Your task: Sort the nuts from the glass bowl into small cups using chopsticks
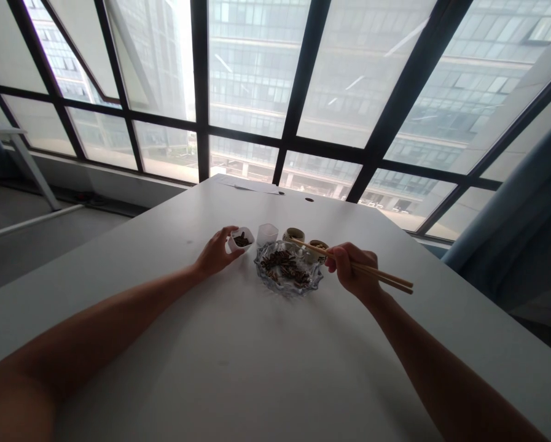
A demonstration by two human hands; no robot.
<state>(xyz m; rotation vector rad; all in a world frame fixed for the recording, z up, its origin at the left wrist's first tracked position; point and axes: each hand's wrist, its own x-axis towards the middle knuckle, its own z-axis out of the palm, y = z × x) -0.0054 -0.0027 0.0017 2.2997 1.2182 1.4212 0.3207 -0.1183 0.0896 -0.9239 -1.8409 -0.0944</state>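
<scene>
My left hand (218, 252) is closed round a small translucent plastic cup (233, 244), tilted toward me, with dark brown slender pieces (242, 239) inside. In my right hand (352, 267) is a pair of wooden chopsticks (388, 279), their tips reaching left over the far rim of a clear glass bowl (265, 280). Many dark, short, stick-like pieces (284, 265) lie in the bowl; their kind is too small to tell. Another translucent cup (268, 233) stands behind the bowl, beside two small patterned cups, one (293, 234) at the back and one (319, 245) with pale contents near my right hand.
All this stands on a white table (238, 356). Paper sheets (252, 184) lie at its far edge, near two dark round spots. Beyond are tall windows with black frames (202, 92). A blue curtain (510, 215) hangs at right; another white table (1, 130) is far left.
</scene>
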